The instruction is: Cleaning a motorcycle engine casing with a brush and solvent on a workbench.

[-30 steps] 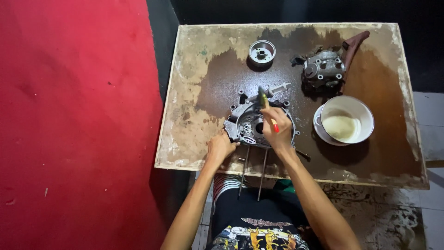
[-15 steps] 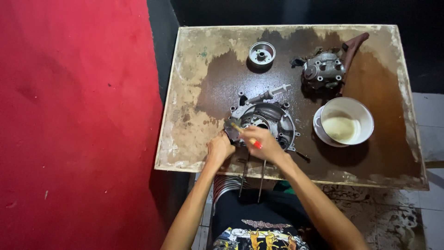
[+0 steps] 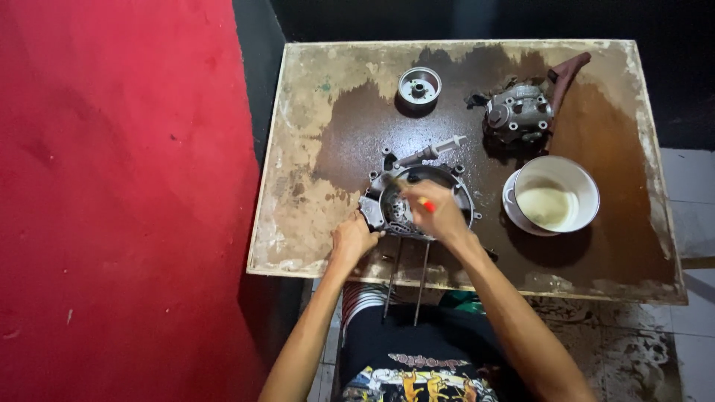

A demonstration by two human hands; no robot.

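A grey metal engine case (image 3: 395, 202) lies near the front edge of a stained wooden table (image 3: 298, 186), with a shaft sticking out at its back and two long studs hanging over the table edge. My left hand (image 3: 351, 240) grips the case at its left corner. My right hand (image 3: 439, 212) is closed around a red-handled brush (image 3: 414, 195), whose tip reaches into the round opening of the case.
A white bowl (image 3: 555, 195) with pale liquid stands right of the case. Behind it lie a grey cylinder head (image 3: 518, 113) and a brown rag (image 3: 567, 71). A small round metal part (image 3: 418, 85) sits at the back. A red wall (image 3: 112, 201) is on the left.
My right hand moved with the brush from the back of the case toward its front left, then slightly back toward the middle. My left hand stayed on the case.
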